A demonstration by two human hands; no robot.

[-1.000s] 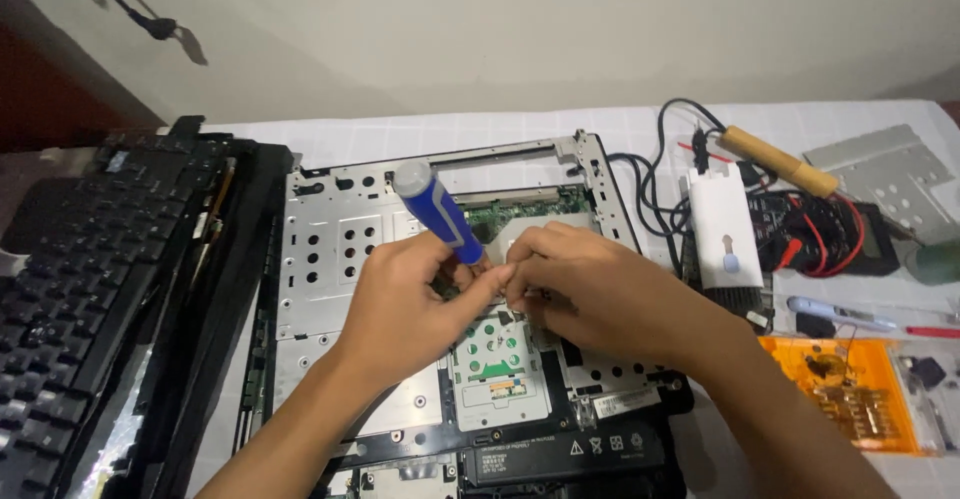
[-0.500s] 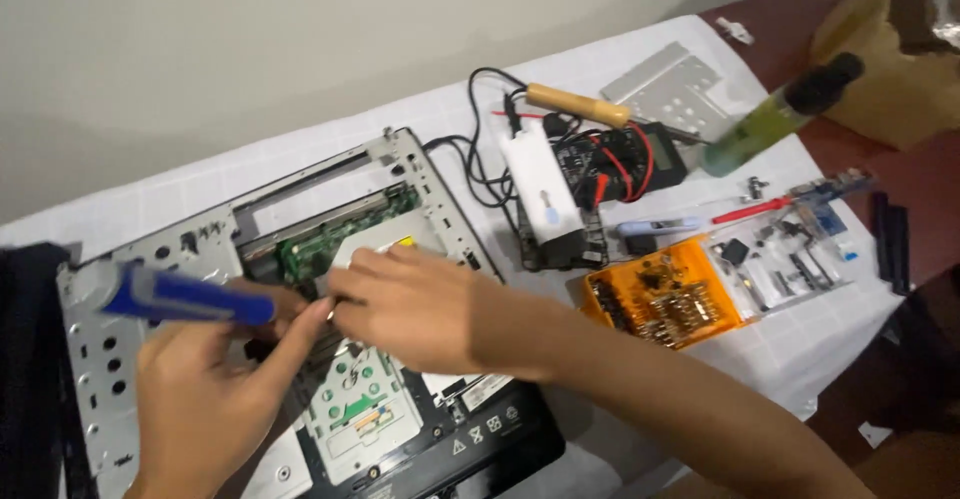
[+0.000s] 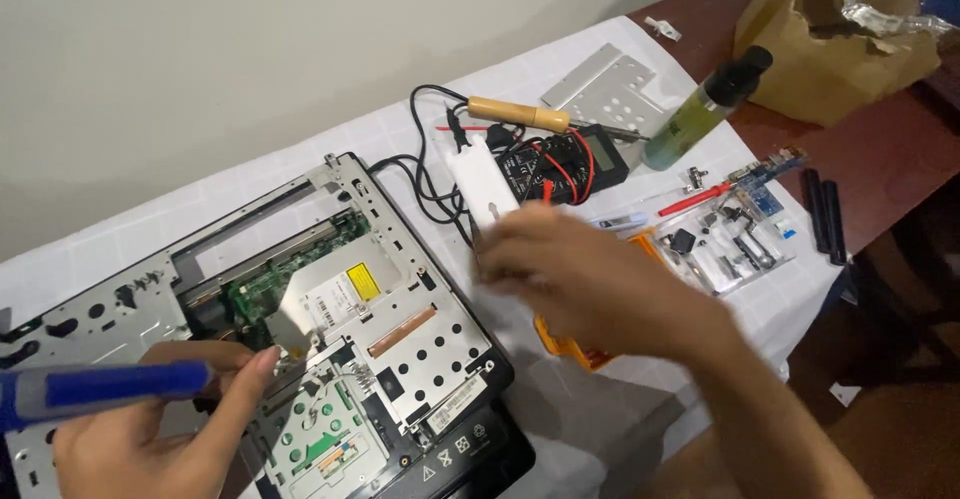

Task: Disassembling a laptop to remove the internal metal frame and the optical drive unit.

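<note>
My left hand is curled around a blue-handled screwdriver lying across the palm, its fingertips pressed to the metal frame of the opened laptop chassis, which seems to steady the frame on the white cloth. My right hand is blurred above the orange parts tray, loosely spread; whether it grips anything I cannot tell. Beyond it lie a white adapter, a black multimeter, a wooden-handled soldering iron and a green bottle, apparently set near for reach.
</note>
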